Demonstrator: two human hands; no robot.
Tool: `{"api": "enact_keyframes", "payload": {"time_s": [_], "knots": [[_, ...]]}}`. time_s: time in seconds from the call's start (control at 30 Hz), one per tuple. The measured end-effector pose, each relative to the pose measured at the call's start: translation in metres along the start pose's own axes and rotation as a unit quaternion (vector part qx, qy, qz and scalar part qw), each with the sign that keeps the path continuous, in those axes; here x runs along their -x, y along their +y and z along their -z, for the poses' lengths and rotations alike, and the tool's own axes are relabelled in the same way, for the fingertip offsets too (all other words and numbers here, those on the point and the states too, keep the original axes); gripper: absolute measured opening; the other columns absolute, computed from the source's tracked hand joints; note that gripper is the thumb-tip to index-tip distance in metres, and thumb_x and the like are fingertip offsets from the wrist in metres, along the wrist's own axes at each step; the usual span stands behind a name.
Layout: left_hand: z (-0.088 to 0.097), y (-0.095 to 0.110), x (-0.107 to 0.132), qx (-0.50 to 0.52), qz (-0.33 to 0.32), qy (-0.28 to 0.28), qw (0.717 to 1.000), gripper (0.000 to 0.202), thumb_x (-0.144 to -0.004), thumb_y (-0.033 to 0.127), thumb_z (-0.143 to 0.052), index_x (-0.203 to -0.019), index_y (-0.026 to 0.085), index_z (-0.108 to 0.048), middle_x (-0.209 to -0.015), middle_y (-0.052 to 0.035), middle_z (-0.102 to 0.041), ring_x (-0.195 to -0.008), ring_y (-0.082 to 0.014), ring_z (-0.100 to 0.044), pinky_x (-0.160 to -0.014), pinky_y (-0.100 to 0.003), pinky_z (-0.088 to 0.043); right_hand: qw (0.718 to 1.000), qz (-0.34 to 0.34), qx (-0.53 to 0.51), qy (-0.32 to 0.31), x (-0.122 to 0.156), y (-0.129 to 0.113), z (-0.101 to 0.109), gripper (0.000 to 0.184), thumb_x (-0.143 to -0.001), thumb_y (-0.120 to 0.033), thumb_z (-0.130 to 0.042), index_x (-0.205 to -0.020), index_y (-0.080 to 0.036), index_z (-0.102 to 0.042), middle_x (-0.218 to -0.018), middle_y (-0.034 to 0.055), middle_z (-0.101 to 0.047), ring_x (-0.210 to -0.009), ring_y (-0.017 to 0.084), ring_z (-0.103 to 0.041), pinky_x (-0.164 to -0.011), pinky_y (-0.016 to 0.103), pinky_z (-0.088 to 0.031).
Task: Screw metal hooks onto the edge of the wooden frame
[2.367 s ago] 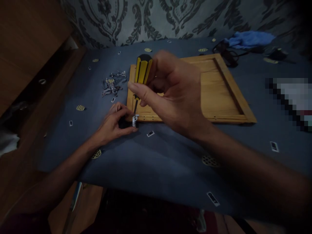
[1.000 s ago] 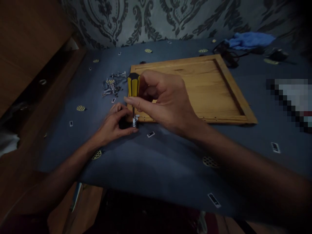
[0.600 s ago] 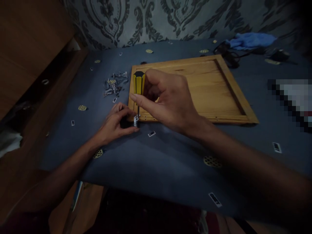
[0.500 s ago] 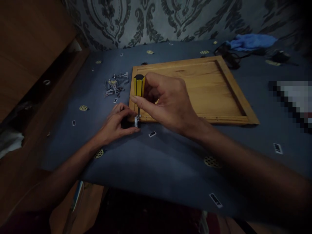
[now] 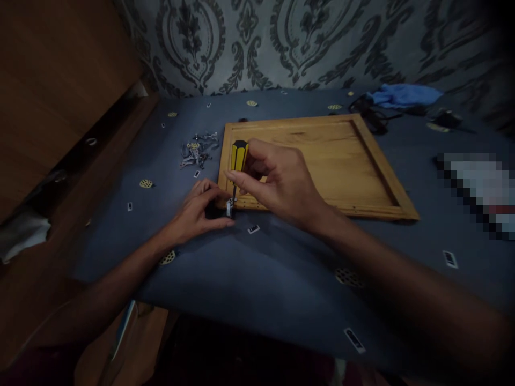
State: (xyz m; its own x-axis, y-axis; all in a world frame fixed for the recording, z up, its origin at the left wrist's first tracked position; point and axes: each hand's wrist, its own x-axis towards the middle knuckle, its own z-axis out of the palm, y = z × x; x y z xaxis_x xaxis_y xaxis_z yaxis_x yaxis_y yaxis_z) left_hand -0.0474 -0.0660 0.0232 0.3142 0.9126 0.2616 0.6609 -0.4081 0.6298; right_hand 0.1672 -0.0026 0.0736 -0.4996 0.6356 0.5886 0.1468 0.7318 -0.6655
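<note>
Screwdriver [image 5: 239,156]: lower than earlier, shaft at metal fitting [image 5: 229,208]
Right hand [image 5: 284,182]: gripping handle
Left hand [image 5: 198,212]: pinching fitting at wooden panel [image 5: 333,163] corner

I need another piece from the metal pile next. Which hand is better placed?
Probably the left hand: it is nearer the pile of metal pieces and holds no tool, though it brackets a small metal fitting. The right hand grips the screwdriver.
</note>
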Motion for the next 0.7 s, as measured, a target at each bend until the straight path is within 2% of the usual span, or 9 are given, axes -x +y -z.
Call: {"api": "enact_keyframes", "payload": {"time_s": [0.1, 0.2, 0.27, 0.43, 0.57, 0.7], "knots": [[0.01, 0.007, -0.004, 0.022, -0.006, 0.047, 0.999, 0.059, -0.085, 0.073, -0.071, -0.118, 0.024, -0.068, -0.105, -0.0064, -0.065, -0.101, -0.0251, -0.06, -0.09, -0.04, -0.052, 1.0, 0.02, -0.006, 0.004, 0.002, 0.0, 0.0, 0.026, -0.096, -0.033, -0.069, -0.078, -0.023, -0.054, -0.07, -0.0031, -0.056, -0.064, 0.014, -0.051, -0.058, 0.03, -0.039], [0.026, 0.028, -0.016, 0.067, -0.025, 0.124, 0.99, 0.047, -0.093, 0.064, -0.068, -0.12, 0.026, -0.07, -0.107, -0.0056, -0.067, -0.1, -0.0217, -0.063, -0.089, -0.036, -0.053, 0.999, 0.032, -0.006, 0.001, 0.004, -0.003, 0.0, 0.023, -0.097, -0.032, -0.067, -0.081, -0.022, -0.054, -0.07, -0.0033, -0.055, -0.065, 0.014, -0.051, -0.059, 0.03, -0.038], [0.036, 0.045, -0.027, 0.105, -0.032, 0.154, 0.982, 0.039, -0.095, 0.057, -0.069, -0.118, 0.025, -0.071, -0.107, -0.0049, -0.069, -0.099, -0.0194, -0.066, -0.086, -0.033, -0.055, 0.999, 0.037, -0.005, 0.005, 0.005, -0.005, -0.001, 0.024, -0.097, -0.03, -0.066, -0.079, -0.022, -0.052, -0.07, -0.0035, -0.054, -0.065, 0.013, -0.05, -0.059, 0.03, -0.038], [0.04, 0.071, -0.049, 0.107, -0.088, 0.153, 0.979, 0.026, -0.094, 0.049, -0.074, -0.103, 0.024, -0.077, -0.1, -0.0032, -0.071, -0.093, -0.0165, -0.069, -0.078, -0.028, -0.058, 0.999, 0.035, -0.003, 0.015, 0.005, -0.007, -0.003, 0.024, -0.092, -0.023, -0.069, -0.077, -0.023, -0.05, -0.069, -0.005, -0.053, -0.065, 0.013, -0.05, -0.06, 0.029, -0.038], [0.035, 0.075, -0.052, 0.081, -0.093, 0.157, 0.98, 0.021, -0.096, 0.045, -0.073, -0.103, 0.026, -0.076, -0.1, -0.0024, -0.072, -0.09, -0.0161, -0.071, -0.074, -0.028, -0.06, 0.999, 0.027, 0.0, 0.038, 0.006, -0.007, -0.004, 0.019, -0.092, -0.022, -0.066, -0.079, -0.023, -0.053, -0.07, -0.0047, -0.056, -0.064, 0.013, -0.052, -0.062, 0.03, -0.04], [0.033, 0.08, -0.048, 0.029, -0.115, 0.166, 0.979, 0.015, -0.097, 0.04, -0.071, -0.102, 0.026, -0.075, -0.102, -0.002, -0.075, -0.093, -0.0174, -0.072, -0.076, -0.03, -0.063, 0.998, 0.017, -0.005, 0.061, 0.009, -0.008, -0.007, 0.016, -0.092, -0.023, -0.066, -0.08, -0.022, -0.055, -0.07, -0.0045, -0.058, -0.065, 0.013, -0.054, -0.064, 0.029, -0.041]]}}
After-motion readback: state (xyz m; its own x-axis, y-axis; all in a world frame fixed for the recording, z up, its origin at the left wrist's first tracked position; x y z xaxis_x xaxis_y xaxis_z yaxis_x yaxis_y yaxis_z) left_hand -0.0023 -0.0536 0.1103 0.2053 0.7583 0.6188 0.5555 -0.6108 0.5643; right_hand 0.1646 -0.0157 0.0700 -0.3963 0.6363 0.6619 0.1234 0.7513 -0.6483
